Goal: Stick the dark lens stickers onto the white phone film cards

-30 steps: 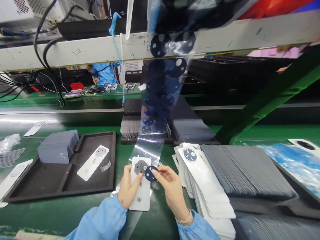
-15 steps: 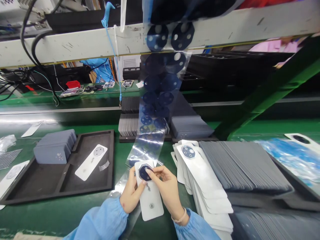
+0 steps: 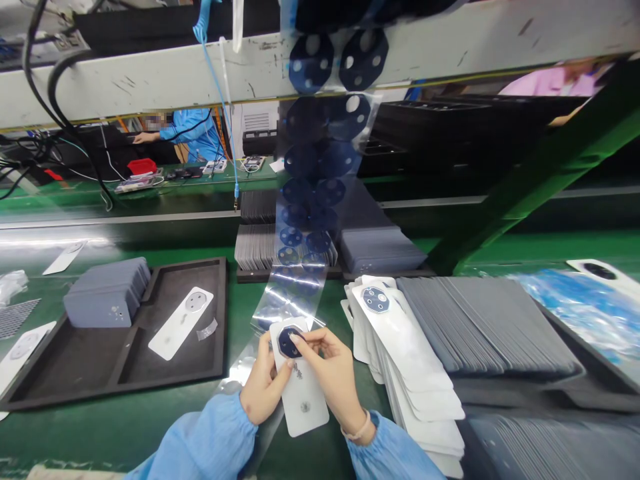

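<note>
A white phone back panel (image 3: 308,415) is held over the bench, tilted slightly with its camera end away from me. My left hand (image 3: 266,381) grips its left edge, thumb across the front. On the camera area sits a dark blue octagonal film piece (image 3: 287,345) with small round holes. My right hand (image 3: 333,373) is closed over that film, its thumb pressing on it and the fingers curled at the panel's upper right edge. Whether the film lies fully flat is hidden by the thumb. Just beyond hangs a clear strip (image 3: 295,293) carrying more dark octagons.
To the left, a black tray (image 3: 226,320) holds grey panels (image 3: 107,293) and one white panel (image 3: 181,327). On the right are stacked white panels (image 3: 410,360) and a row of grey panels (image 3: 485,327). A green post (image 3: 540,167) slants at right. Co-workers' sleeves show behind.
My view has shifted slightly. Both hands keep their hold on the panel, the right thumb still on the dark film. Behind the shelf, a co-worker in blue has moved, with a hand reaching left.
</note>
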Tool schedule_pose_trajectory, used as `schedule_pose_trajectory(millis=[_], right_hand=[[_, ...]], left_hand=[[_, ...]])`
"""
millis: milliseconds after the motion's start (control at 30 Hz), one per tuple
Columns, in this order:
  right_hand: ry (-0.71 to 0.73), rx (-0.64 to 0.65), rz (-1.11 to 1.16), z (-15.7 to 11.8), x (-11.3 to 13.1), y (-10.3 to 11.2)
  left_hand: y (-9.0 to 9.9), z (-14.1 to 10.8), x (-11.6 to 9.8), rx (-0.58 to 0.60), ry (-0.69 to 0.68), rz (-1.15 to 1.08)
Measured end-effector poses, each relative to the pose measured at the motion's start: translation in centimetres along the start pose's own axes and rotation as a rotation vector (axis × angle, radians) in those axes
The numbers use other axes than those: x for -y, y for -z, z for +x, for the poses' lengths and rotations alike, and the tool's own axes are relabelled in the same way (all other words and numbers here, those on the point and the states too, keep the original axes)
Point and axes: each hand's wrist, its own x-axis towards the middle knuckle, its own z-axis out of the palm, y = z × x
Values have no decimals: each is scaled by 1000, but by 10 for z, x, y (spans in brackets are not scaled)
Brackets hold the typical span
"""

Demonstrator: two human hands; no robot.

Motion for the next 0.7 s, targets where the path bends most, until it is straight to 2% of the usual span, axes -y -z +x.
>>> schedule_pose_trajectory(millis=[333,700], right_hand=[[21,-21,-7,-2,6,-3],[29,-32,3,-3,6,-4]], left_hand=[[-1,0,0,73,-5,-14],[-1,2,-2,54,31,-88]])
